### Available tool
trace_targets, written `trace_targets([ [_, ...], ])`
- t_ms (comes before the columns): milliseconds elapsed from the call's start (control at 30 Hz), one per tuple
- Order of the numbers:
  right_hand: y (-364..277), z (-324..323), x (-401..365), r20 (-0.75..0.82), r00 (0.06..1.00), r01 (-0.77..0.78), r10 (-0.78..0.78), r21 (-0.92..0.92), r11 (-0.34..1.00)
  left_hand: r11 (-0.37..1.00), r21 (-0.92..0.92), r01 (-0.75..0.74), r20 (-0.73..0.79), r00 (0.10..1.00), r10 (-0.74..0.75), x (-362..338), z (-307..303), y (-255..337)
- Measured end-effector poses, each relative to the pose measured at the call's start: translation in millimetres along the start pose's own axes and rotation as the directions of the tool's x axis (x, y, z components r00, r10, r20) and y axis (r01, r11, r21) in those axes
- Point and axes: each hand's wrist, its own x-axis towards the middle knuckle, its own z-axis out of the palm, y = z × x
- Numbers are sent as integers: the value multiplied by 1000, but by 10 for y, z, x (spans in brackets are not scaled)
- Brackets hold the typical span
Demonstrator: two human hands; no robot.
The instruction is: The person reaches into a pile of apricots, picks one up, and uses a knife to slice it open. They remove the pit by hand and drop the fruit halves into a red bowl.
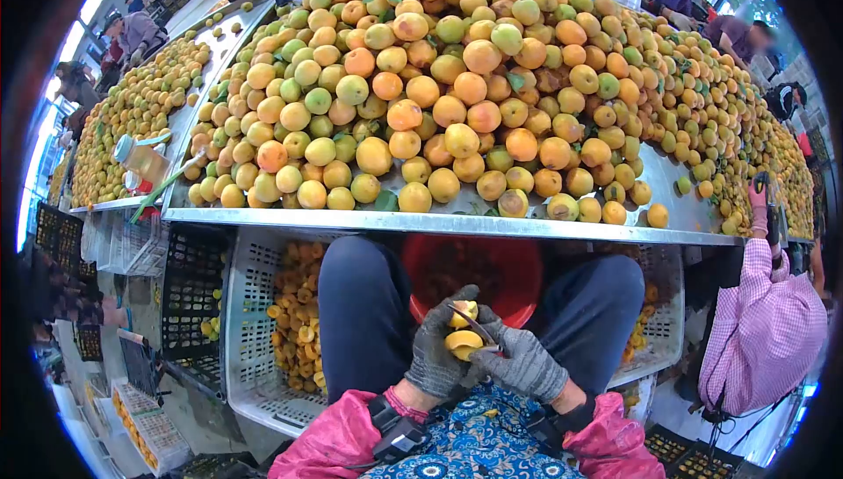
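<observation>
My left hand [432,358], in a grey knit glove, is closed around a yellow apricot [463,345] that is cut open into two parts. In my right hand [530,363], also gloved in grey, is a small knife [475,324], its thin dark blade lying between the two parts. Both hands are close together above my lap, just in front of a red tub [527,259] between my knees. The tub's contents are dark and hard to make out. My fingers partly cover the apricot and the knife handle.
A metal table [421,221] heaped with apricots [462,140] stands in front of my knees. Cut apricot halves [299,321] fill a white crate [246,303] at my left; another crate [672,303] is at my right. A co-worker in a pink checked top [764,330] is nearby at right.
</observation>
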Motion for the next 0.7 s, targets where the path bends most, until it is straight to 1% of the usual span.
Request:
trace_targets([
  [33,27,24,7,-2,1000,-4,4,-46,999,1000,1,-23,-2,1000,23,8,-21,-31],
  [67,35,74,-3,-20,999,34,-35,-40,999,988,-150,20,64,998,-11,32,-47,-35],
  [100,21,131,-42,-16,999,32,-32,-36,999,988,-150,20,58,998,-11,39,-75,-36],
  [133,-42,185,-90,-134,987,58,-89,-225,973,989,-150,-1,55,998,9,61,-56,-14],
  [167,-72,217,-120,-236,957,58,-166,-408,911,989,-149,-20,54,998,28,73,-32,4],
  [200,-44,207,-114,-252,938,139,-239,-359,923,984,-178,-4,34,999,10,66,16,14],
  [300,-21,194,-145,-246,934,151,-258,-382,912,990,-140,-1,24,1000,4,50,18,-6],
  [333,-106,181,-165,-250,933,150,-258,-382,912,990,-138,2,25,1000,2,41,22,-9],
  [400,-353,120,-174,-397,897,144,-196,-156,977,994,95,-53,-1,999,54,-8,27,-5],
  [433,-349,70,-128,-398,897,142,-192,-152,978,994,96,-51,-5,999,51,-65,28,-15],
  [500,-304,-63,-37,-312,898,202,-310,-335,921,992,67,104,56,993,-107,-142,98,-18],
  [533,-287,-73,-25,-290,910,195,-298,-336,922,983,166,78,56,994,-89,-148,158,-11],
  [567,-247,-82,-1,-288,910,195,-297,-336,922,983,165,77,55,995,-87,-147,147,-16],
  [633,-183,-95,60,-214,885,256,-413,-517,817,975,163,150,-37,989,-145,-143,123,1],
  [667,-200,-98,73,-214,884,258,-415,-517,816,975,165,148,-36,989,-144,-132,144,1],
  [700,-225,-79,65,-265,887,251,-379,-412,876,955,272,114,30,991,-127,-146,172,-20],
])
